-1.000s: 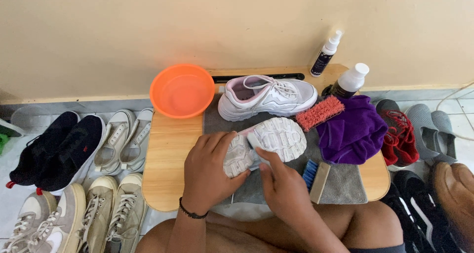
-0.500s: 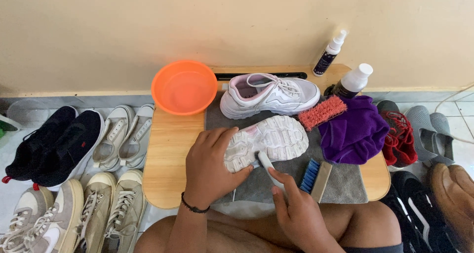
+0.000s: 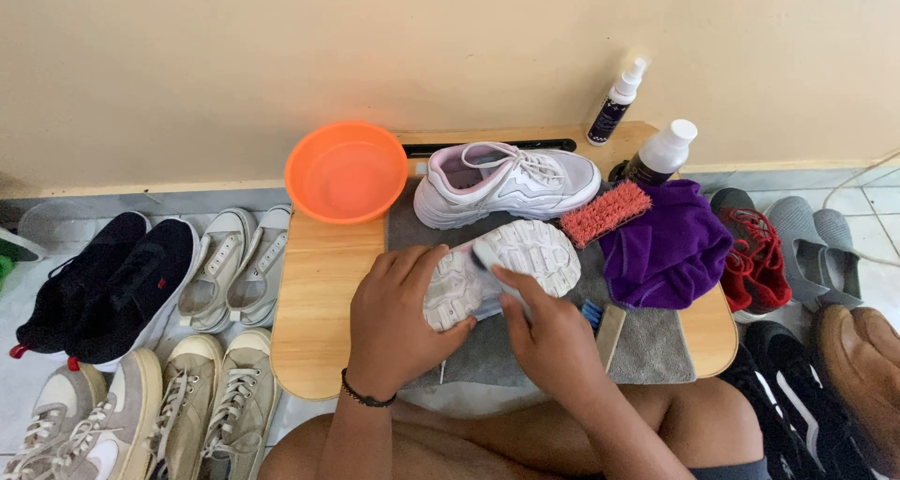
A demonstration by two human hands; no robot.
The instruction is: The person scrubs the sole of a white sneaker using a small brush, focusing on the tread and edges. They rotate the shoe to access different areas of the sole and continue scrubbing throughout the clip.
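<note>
A white sneaker (image 3: 520,255) lies sole-up on a grey mat (image 3: 656,344). My left hand (image 3: 398,321) grips its heel end. My right hand (image 3: 553,339) presses a small white object (image 3: 487,253) against the sole; I cannot tell what the object is. The matching white sneaker (image 3: 506,180) stands upright just behind. A pink-red scrub brush (image 3: 607,214) lies to its right. A blue-bristled brush with a wooden handle (image 3: 605,322) rests beside my right hand.
On the low wooden table (image 3: 314,302) are an orange bowl (image 3: 345,171), a purple cloth (image 3: 667,246), a spray bottle (image 3: 617,100) and a white-capped bottle (image 3: 661,152). Black shoes (image 3: 98,283) and pale sneakers (image 3: 230,269) lie left; red shoes (image 3: 750,255) and grey shoes (image 3: 825,250) right.
My right hand drew back toward my lap with the small white object, then came forward onto the sole again. The left hand kept its hold on the sneaker.
</note>
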